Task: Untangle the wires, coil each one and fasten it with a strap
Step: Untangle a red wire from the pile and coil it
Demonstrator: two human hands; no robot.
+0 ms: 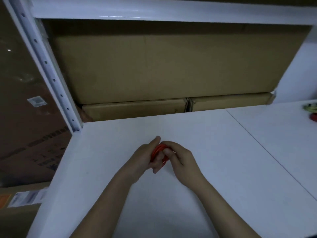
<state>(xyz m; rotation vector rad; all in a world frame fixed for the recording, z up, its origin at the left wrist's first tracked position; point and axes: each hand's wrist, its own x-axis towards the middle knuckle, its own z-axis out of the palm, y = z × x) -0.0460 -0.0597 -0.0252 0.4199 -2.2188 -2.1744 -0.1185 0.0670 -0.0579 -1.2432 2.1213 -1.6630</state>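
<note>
A small coil of orange wire (158,151) is held between both hands above the middle of the white table (223,160). My left hand (145,158) grips the coil from the left, thumb raised over its top. My right hand (178,156) holds it from the right, fingers curled over the strands. Most of the coil is hidden by the fingers. No strap shows in the hands.
At the far right edge lie a green-yellow wire bundle (310,107) and a red one (314,117). Cardboard boxes (163,69) fill the shelf behind the table. A white perforated upright (49,73) stands at the left, with more boxes beyond it.
</note>
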